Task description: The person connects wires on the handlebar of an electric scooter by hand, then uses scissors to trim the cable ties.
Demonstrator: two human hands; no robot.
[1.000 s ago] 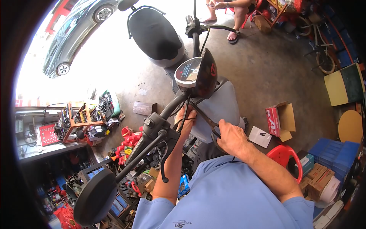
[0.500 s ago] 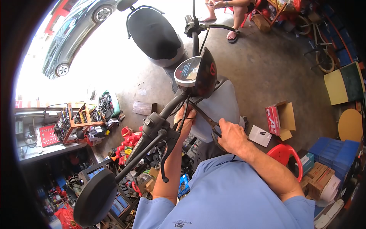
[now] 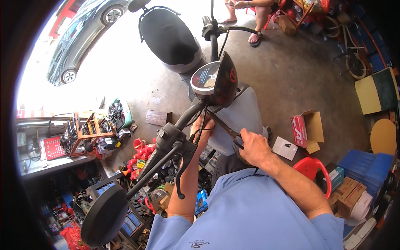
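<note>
A scooter with a round display (image 3: 206, 78) and a black handlebar (image 3: 189, 116) stands in front of me. My right hand (image 3: 255, 146) is closed round the handles of a dark long-handled tool (image 3: 225, 128), which looks like scissors or pliers. Its jaws reach up and left to the cables (image 3: 203, 123) below the display. Beside those cables is my left hand (image 3: 203, 128), fingers bent, partly hidden behind them and the brake lever; what it grips cannot be made out. The scooter's grey front panel (image 3: 246, 114) lies behind the tool.
A mirror (image 3: 104, 216) and brake lever (image 3: 181, 177) stick out at lower left. Red chair (image 3: 308, 168), open carton (image 3: 313, 131) and blue bins (image 3: 366, 166) are at right. Parts heap (image 3: 143, 156) lies left. A seated person's leg (image 3: 261, 18) shows at top.
My right hand and the tool's handles have shifted very slightly. My left hand stays at the cables.
</note>
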